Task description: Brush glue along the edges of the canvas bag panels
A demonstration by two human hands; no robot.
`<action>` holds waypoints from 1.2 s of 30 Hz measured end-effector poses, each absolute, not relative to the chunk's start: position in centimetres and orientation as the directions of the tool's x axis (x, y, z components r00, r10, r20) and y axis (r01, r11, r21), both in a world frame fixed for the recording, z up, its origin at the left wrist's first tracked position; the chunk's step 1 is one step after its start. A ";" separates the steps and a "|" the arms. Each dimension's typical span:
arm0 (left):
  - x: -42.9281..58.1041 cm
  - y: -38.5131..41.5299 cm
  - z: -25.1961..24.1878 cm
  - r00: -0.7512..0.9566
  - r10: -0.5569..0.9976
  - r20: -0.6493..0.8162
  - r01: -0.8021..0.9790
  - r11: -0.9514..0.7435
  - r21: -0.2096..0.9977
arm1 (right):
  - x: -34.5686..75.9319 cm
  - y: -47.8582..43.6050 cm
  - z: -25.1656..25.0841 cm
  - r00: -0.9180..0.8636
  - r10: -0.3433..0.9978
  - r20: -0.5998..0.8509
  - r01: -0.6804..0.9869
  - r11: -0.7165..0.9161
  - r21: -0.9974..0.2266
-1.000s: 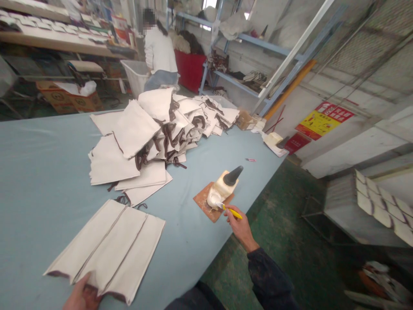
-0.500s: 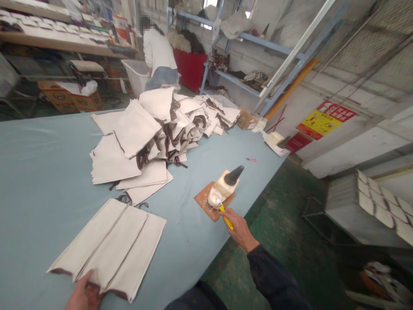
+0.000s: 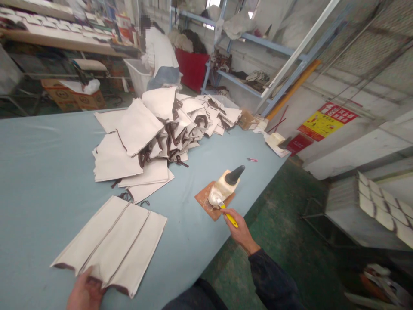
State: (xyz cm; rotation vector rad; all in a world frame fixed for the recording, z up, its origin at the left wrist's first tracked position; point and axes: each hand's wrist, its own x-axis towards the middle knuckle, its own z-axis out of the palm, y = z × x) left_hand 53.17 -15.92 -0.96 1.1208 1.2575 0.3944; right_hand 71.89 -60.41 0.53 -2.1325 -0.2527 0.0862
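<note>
My right hand (image 3: 238,229) grips the yellow handle of a small brush (image 3: 230,218). The brush's head dips into the white contents of a cream-coloured plastic container (image 3: 222,188), which has a dark cone on its far end. Under the container lies a brown square board (image 3: 204,199). At the lower left, my left hand (image 3: 85,292) pinches the near edge of a flat cream fabric piece (image 3: 111,243), thumb on top and fingers beneath. This piece has two dark seams running along it and dark lining showing at its near edge.
A large heap of cream fabric pieces with dark ties (image 3: 138,129) covers the far middle of the blue-green table (image 3: 38,172). Small pink-handled snips (image 3: 252,159) lie beyond the container. A co-worker (image 3: 161,56) bends over a white bin (image 3: 134,77). Blue shelving (image 3: 248,82) stands behind.
The brush has tilted slightly, its handle end shifting right, while its head stays at the container's mouth. My left hand still holds the fabric edge. The whole view has shifted a little.
</note>
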 end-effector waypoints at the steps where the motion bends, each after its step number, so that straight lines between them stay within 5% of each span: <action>1: 53.3 -16.0 -0.6 0.307 0.699 -0.646 0.282 0.582 0.763 | 71.9 -60.2 0.0 0.986 0.169 0.014 0.098 -0.500 -0.860; 3: 53.4 -16.2 0.1 0.288 0.588 -0.756 0.193 0.737 0.647 | 71.4 -59.9 -0.7 0.996 0.083 -0.038 0.004 -0.449 -0.893; 7: 53.5 -16.1 0.8 0.313 0.549 -0.775 0.134 0.782 0.609 | 68.7 -60.2 -0.7 0.994 -0.030 -0.104 -0.108 -0.376 -0.920; 18: 53.1 -14.6 -1.7 0.446 0.624 -0.641 0.072 0.689 0.721 | 63.4 -56.4 6.0 0.966 -0.169 -0.198 -0.233 -0.227 -0.945; 28: 51.5 -10.0 -2.6 0.546 0.509 -0.665 0.095 0.751 0.653 | 62.8 -44.2 9.4 0.963 0.215 -0.166 -0.180 0.047 -0.983; 36: 47.9 -14.9 -3.7 0.571 0.491 -0.657 0.098 0.754 0.649 | 59.9 -38.9 9.8 0.908 0.383 -0.168 -0.227 0.112 -0.968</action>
